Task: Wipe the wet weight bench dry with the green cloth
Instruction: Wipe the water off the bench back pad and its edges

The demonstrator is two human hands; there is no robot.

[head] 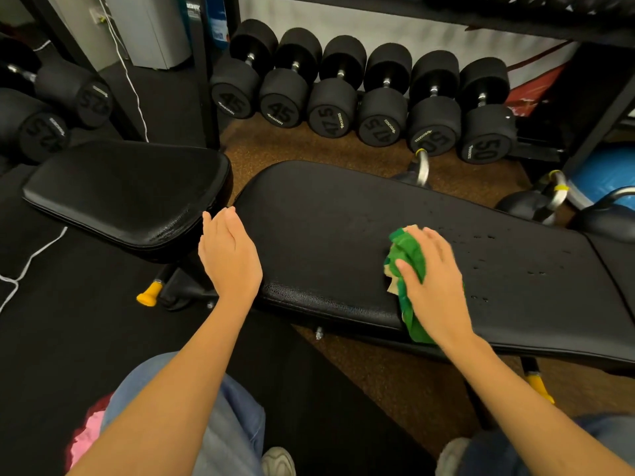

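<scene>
Dumbbells line the rack behind the weight bench. Right hand, fingers spread, presses the green cloth flat on it beside droplets; left hand hovers open.

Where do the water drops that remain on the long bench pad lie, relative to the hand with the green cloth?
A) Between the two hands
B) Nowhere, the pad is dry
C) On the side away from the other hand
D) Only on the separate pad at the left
C: the drops dot the long pad to the right of the right hand pressing the green cloth, away from the left hand.
</scene>
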